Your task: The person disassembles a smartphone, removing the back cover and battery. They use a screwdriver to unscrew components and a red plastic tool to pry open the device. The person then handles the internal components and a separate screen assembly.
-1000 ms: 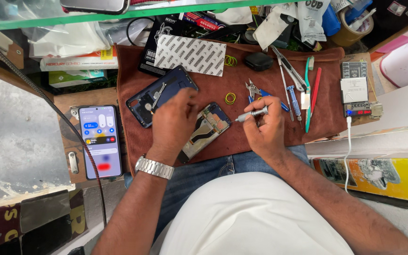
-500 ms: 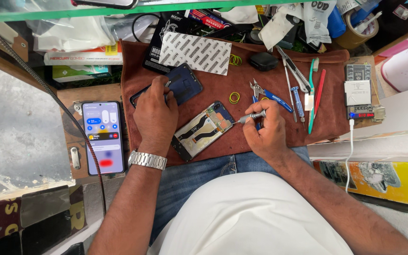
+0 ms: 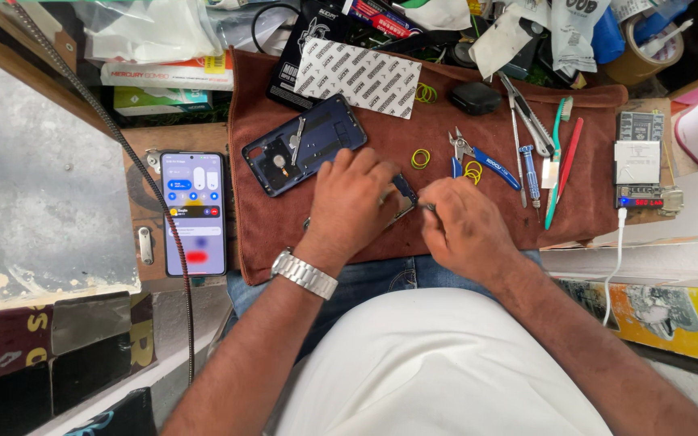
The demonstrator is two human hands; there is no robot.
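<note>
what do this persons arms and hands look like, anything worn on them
Both forearms are bare, with no sleeves or gloves in view. The left hand has a silver metal link-band wristwatch at its wrist. The right hand shows nothing worn on it or its wrist; no rings can be made out.
</note>
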